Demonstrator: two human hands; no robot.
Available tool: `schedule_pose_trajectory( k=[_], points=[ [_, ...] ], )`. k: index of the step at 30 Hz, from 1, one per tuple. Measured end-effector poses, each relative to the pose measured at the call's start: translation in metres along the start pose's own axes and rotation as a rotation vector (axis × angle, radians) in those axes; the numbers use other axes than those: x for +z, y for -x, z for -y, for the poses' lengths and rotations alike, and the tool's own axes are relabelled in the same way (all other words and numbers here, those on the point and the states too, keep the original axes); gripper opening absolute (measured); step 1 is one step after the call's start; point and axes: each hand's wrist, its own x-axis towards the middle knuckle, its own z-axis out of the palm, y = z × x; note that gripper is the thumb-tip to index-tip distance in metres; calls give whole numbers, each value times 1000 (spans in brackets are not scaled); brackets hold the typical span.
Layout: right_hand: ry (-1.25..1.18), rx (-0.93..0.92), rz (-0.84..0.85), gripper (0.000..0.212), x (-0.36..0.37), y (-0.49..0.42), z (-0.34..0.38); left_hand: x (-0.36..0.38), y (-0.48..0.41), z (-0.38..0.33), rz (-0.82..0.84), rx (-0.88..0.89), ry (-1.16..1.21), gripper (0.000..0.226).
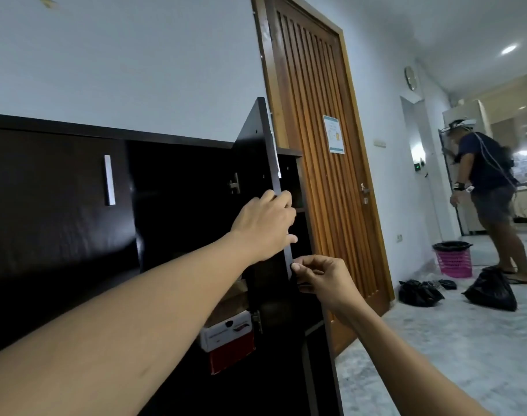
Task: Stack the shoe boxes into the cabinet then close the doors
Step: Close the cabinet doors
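Stacking looks done: shoe boxes [226, 330] sit inside the dark cabinet [106, 132], low in the open bay. Left door [61, 205] shut; right door [256, 136] open, so closing remains. Left hand [265, 226] grips the door's free edge; right hand [319, 280] pinches the same edge just below. Boxes lie below both hands, untouched.

Low in the open part of the dark cabinet [76, 126], a brown box [230, 298] lay atop a white-and-red box [226, 330], both partly hidden.
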Motion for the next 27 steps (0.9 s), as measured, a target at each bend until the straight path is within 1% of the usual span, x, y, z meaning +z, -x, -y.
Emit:
schedule_pose_trajectory(
  k=[3,4,7,10,12,16,19,22,24,27],
  points=[
    [37,-18,80,8,34,-1,3,-5,30,33,14,-38,65,44],
    [48,-18,106,12,48,-1,4,-6,42,45,22,-56,88,46],
    [123,-45,150,39,96,-7,-1,-2,77,84,34,-119,115,50],
    [196,-115,198,55,146,-19,-13,8,108,119,63,-173,15,53],
    [251,-131,156,63,177,-25,-22,19,126,137,81,-205,-63,53],
    [316,-166,82,72,224,-34,-38,44,152,161,99,-290,-119,51],
    [421,-180,98,83,247,-41,-53,64,162,174,124,-359,-150,52],
    [525,-166,126,91,263,-46,-74,87,170,186,171,-389,-221,59],
    [551,-162,133,95,271,-49,-88,100,172,196,210,-412,-254,63],
    [543,-146,131,96,284,-54,-105,117,172,208,241,-464,-238,65]
  ],
)
